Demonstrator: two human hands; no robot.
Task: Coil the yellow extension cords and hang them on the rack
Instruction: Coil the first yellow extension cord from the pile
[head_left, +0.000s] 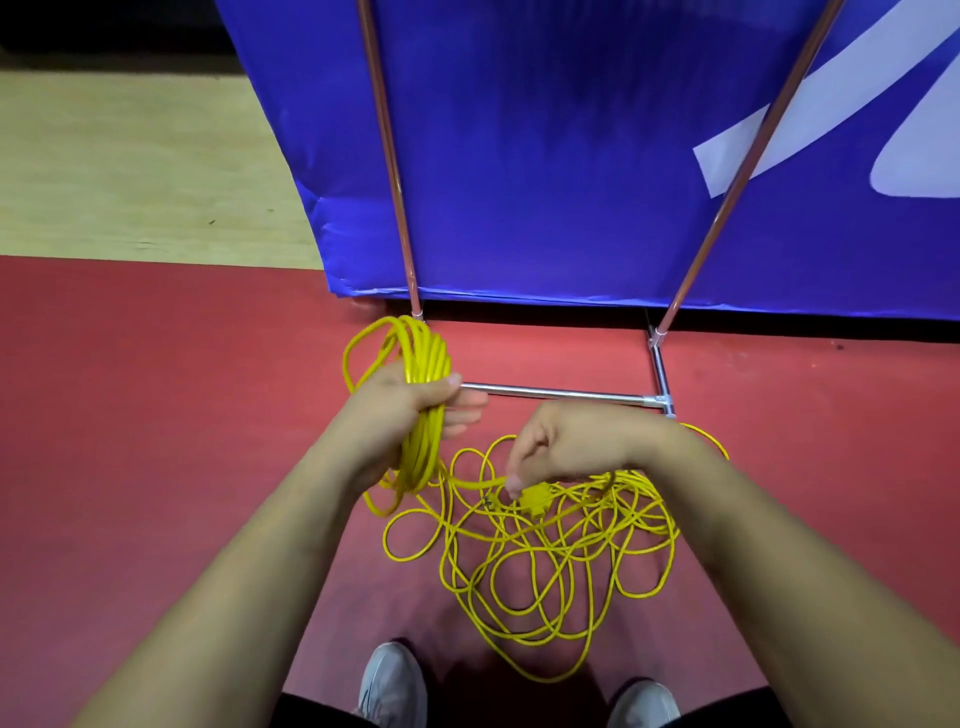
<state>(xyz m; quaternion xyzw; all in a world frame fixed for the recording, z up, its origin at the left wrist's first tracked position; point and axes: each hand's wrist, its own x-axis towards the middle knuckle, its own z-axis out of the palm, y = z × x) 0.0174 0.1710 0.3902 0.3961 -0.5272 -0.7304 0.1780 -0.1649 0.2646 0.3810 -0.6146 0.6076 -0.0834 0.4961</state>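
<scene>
My left hand (415, 402) grips a bundle of several yellow cord loops, the coiled cord (423, 364), held upright above the red floor. From the coil a strand runs right to my right hand (550, 447), which pinches the cord just beside a yellow plug (535, 499). Below and right of both hands a loose tangle of yellow cord (545, 561) lies spread on the floor. The rack's chrome base bar (561, 394) runs across the floor just behind my hands, and its two copper-coloured uprights (392, 171) rise from it.
A large blue banner (545, 156) with white shapes stands right behind the rack. The red floor (156, 415) meets pale wooden flooring (130, 171) at the far left. My two grey shoes (392, 686) stand at the bottom edge, close to the tangle.
</scene>
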